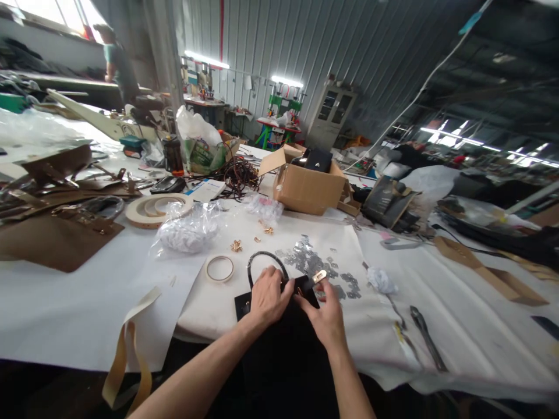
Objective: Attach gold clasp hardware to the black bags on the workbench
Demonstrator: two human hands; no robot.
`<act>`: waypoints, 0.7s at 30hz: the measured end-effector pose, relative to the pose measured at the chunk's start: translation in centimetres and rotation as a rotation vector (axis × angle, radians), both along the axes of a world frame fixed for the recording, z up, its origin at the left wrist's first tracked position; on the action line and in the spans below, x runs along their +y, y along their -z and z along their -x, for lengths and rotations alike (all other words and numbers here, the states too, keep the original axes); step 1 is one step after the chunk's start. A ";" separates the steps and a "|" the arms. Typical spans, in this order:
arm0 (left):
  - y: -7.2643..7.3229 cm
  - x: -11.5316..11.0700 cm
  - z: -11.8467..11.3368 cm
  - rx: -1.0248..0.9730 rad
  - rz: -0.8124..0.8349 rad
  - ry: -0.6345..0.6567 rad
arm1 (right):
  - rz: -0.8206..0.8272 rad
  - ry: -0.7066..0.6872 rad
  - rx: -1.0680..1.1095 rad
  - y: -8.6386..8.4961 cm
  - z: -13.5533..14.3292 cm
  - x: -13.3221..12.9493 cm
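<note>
A black handbag (241,304) with a looped handle (250,269) lies at the table's front edge, in front of my body. Across its upper edge my left hand (269,298) is closed, with the fingers curled on the bag beside the handle. My right hand (325,314) grips the bag's right side, thumb towards the left hand. A short black strap ending in a gold metal plate (320,276) sticks up at its fingertips. Small gold fittings show on the bag between the hands. The lower bag merges with dark surroundings.
Flat silver metal pieces (305,256) are scattered behind the bag. Gold fittings (236,246), a tape roll (219,269) and a plastic bag (187,230) lie to the left. A cardboard box (305,189) stands behind. Pliers (425,334) lie right. A person (117,64) stands far left.
</note>
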State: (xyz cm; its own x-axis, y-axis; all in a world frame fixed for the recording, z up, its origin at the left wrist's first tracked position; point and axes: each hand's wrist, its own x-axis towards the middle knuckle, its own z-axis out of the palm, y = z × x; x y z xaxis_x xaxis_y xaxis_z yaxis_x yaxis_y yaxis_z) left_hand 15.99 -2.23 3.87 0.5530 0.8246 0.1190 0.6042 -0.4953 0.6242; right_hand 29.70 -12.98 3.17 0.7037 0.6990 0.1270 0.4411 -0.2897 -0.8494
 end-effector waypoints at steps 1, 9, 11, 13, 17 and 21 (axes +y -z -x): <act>-0.7 -0.3 0.4 -0.038 -0.027 0.022 | 0.018 -0.081 0.047 -1.1 0.2 -0.3; -4.7 -2.8 4.0 -0.292 -0.098 0.156 | 0.000 -0.236 0.142 -8.3 3.8 -4.4; -5.2 -3.1 4.8 -0.329 -0.089 0.190 | -0.025 -0.218 0.130 -9.6 4.7 -5.3; -5.8 -3.1 5.5 -0.390 -0.055 0.298 | -0.046 -0.210 0.150 -10.9 5.4 -6.1; -7.7 -3.2 6.3 -0.498 0.103 0.509 | -0.061 -0.230 0.216 -13.0 6.5 -7.6; -9.2 -4.1 6.6 -0.488 0.221 0.398 | -0.058 -0.262 0.201 -13.6 8.0 -8.5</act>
State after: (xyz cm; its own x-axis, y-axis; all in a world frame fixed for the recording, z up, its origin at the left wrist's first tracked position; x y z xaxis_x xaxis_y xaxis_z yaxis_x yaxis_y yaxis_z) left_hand 9.42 -6.35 13.08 0.7454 0.6027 0.2847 0.0240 -0.4510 0.8922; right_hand 21.66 -21.47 16.76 0.5163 0.8550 0.0492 0.3165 -0.1371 -0.9386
